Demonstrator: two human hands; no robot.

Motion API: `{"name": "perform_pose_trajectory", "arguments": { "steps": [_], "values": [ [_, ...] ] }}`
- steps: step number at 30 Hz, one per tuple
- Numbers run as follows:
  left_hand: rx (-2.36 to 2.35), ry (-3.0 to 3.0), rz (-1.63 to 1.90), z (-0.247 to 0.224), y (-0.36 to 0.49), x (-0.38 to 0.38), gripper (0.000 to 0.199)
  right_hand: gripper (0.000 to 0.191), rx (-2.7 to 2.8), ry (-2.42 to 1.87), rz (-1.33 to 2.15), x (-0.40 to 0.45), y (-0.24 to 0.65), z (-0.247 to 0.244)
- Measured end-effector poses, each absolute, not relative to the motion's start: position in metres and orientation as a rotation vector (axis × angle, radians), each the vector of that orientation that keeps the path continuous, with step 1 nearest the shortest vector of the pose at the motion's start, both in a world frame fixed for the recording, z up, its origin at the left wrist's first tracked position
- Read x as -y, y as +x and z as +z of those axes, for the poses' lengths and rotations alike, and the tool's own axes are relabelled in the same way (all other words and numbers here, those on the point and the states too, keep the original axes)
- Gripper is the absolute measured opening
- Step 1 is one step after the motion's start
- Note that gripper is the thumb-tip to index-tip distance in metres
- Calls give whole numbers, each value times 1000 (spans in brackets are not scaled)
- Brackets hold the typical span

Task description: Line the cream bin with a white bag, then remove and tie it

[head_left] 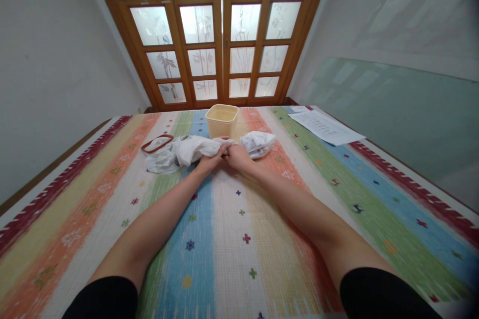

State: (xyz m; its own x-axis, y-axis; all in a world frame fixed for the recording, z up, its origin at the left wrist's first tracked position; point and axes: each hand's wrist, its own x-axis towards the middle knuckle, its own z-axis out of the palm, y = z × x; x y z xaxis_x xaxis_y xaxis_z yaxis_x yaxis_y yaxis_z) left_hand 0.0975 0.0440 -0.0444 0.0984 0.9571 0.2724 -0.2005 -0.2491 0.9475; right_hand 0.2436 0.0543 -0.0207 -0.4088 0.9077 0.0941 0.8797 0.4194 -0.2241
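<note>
Both my hands meet at the far middle of the table, in front of a cream plastic bin. My left hand is closed on the gathered end of a crumpled white plastic bag, which stretches out to the left. Against it, my right hand is also closed, its fingers wrapped on the bag where the two hands touch. Just right of that hand lies a bulging white plastic bundle; whether it joins the bag is hidden. A reddish-brown oval ring rests on the bag's left end.
A striped, patterned tablecloth covers the table. Printed paper sheets lie at the far right. Behind the table stand wooden doors with frosted panes, and a pale glass panel leans along the right wall.
</note>
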Motion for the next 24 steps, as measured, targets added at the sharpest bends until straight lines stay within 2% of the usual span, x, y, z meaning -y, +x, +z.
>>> {"name": "perform_pose_trajectory", "arguments": {
  "steps": [5, 11, 24],
  "values": [
    [-851, 1082, 1517, -29, 106, -50, 37, 40, 2489, -1636, 145, -51, 243, -18],
    [-588, 766, 1476, 4, 102, -48, 42, 36, 2495, -1612, 123, -51, 249, -10],
    [-646, 753, 1637, 34, 83, -49, 60, 31, 2509, -1572, 130, -54, 249, -25]
  ]
}}
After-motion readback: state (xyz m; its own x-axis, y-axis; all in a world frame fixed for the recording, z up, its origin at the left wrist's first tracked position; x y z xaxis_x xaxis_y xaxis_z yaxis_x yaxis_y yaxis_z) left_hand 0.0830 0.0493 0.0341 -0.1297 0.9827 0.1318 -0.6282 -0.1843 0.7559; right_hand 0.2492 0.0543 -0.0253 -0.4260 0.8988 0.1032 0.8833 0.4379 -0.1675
